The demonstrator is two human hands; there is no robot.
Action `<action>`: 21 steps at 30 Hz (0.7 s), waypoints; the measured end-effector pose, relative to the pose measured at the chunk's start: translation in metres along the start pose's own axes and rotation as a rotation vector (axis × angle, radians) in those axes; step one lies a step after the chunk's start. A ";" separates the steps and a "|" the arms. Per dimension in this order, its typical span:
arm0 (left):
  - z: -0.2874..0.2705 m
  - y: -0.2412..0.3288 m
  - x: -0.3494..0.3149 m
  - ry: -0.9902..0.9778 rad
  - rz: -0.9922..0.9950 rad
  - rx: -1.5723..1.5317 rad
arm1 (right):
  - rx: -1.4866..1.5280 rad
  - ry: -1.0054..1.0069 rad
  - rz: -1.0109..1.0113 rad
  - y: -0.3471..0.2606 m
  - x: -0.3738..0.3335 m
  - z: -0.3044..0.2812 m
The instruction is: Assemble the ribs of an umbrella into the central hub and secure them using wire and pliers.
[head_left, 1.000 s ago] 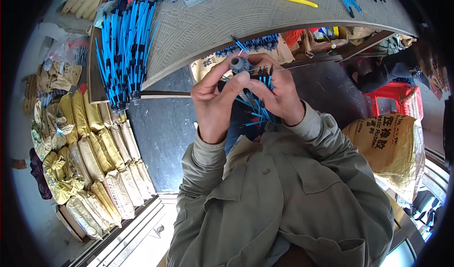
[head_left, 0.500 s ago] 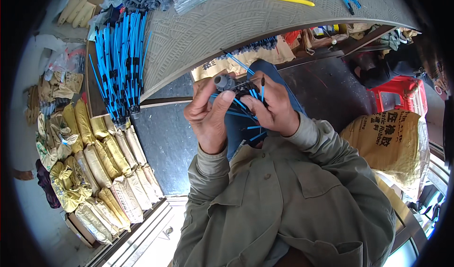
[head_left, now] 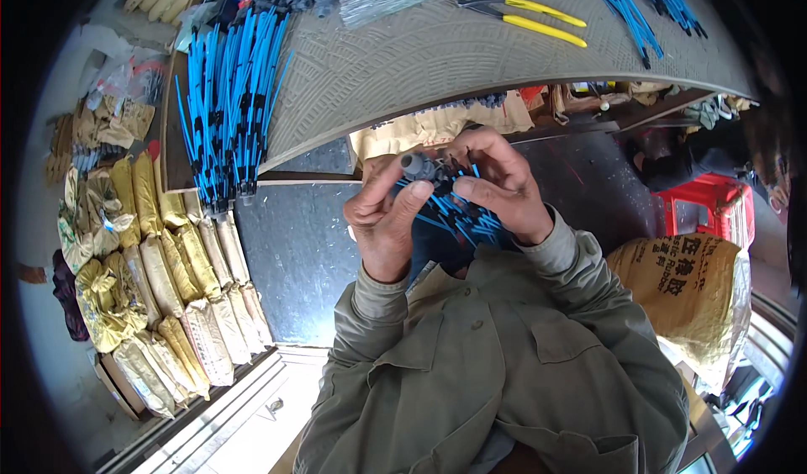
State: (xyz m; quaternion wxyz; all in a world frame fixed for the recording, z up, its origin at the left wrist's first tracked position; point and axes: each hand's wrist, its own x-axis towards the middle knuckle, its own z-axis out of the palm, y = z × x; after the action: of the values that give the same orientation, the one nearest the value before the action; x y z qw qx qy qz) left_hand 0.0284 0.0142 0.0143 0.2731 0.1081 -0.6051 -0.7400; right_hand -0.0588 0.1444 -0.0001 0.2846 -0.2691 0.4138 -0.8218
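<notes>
- A grey fitting [head_left: 412, 166] is held up above the lap, in front of the table edge [head_left: 403, 87]; joining it to dark-ended blue rods [head_left: 471, 220] seems to be the step in hand.
- It is pinched between thumb and fingers of the left hand [head_left: 382, 218].
- Dark pieces are met by the right hand [head_left: 504, 188], its fingers partly curled; firm closure cannot be told.
- Steady two-handed alignment is probably called for.
</notes>
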 end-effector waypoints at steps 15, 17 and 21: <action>0.003 0.010 -0.006 -0.070 0.104 0.166 | -0.118 -0.159 -0.047 -0.014 0.005 0.004; 0.004 0.012 -0.006 -0.091 0.120 0.194 | -0.126 -0.151 -0.043 -0.016 0.002 0.004; 0.005 0.013 -0.007 -0.134 0.140 0.186 | -0.035 -0.142 0.072 -0.018 0.000 0.003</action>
State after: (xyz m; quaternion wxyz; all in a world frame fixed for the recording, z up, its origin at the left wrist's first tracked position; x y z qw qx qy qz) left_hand 0.0359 0.0203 0.0270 0.2718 0.0406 -0.6942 -0.6653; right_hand -0.0612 0.1520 0.0161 0.3378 -0.3168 0.4163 -0.7825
